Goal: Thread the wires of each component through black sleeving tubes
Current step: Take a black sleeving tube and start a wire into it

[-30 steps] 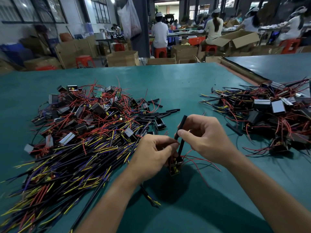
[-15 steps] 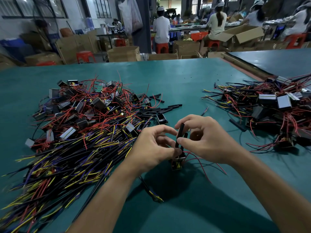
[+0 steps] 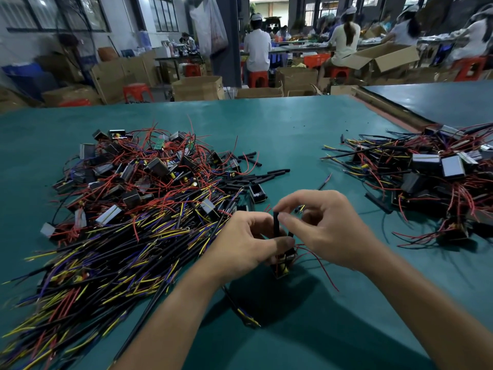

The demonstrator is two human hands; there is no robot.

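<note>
Black sleeving tube stands nearly upright between the hands, right hand pinching its top end, left hand gripping its foot and the small component directly below, over the teal surface, so the push looks straight down.

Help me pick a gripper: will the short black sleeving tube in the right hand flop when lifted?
Probably stiff: the short black sleeving tube stands straight in the right hand's pinch. Likely light, since that pinch suffices. Round like the loose black tubes, it may roll.
</note>
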